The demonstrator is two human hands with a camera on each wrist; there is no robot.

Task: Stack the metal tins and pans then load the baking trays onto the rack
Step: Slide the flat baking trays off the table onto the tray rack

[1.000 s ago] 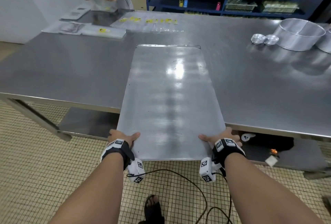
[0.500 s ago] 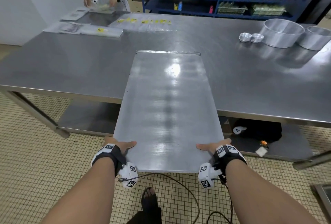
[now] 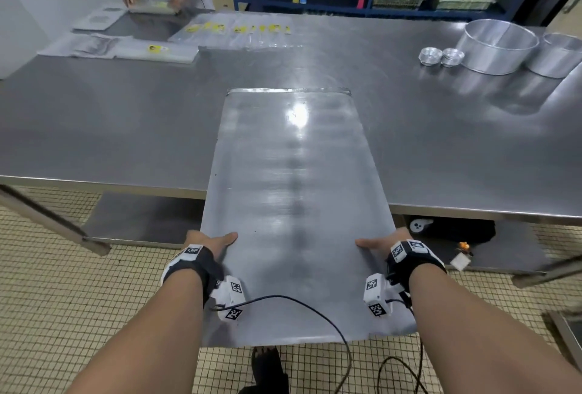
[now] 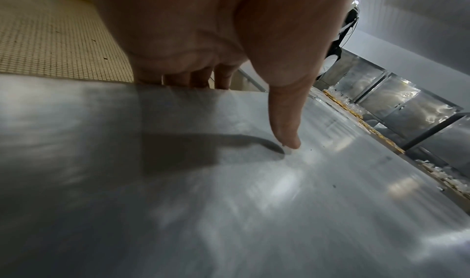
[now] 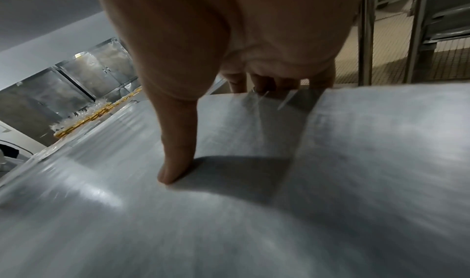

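1. Tray (image 3: 293, 204) situation: the big flat baking tray sticks out past the near edge of the steel table (image 3: 126, 129), with only its far end over the tabletop. Can't tell if that end is resting on the surface or hovering just above it.

2. Grip: left hand (image 3: 209, 244) pinches the tray's left edge and right hand (image 3: 378, 244) pinches the right edge, both near the near corners. The wrist views show each thumb flat on top and the fingers curled under the rim.

3. Risk, imo: that's a long sheet held from one end only, so once the far end leaves the table it'll want to dip. With just the thumbs on top, slick metal could rotate or slip out of the pinch.

4. Another one: the cable (image 3: 315, 308) from the wrist gear drapes across the tray's near end, and it could snag when the tray swings toward the rack.

5. Also the round pans (image 3: 497, 47) and small tins (image 3: 441, 56) sit near the table's far right corner, well apart from the tray, so a wide turn is probably fine there.

6. Versus a second ago: the tray has come further off the table toward the person, more of it overhangs the floor, and both hands keep the same spots.
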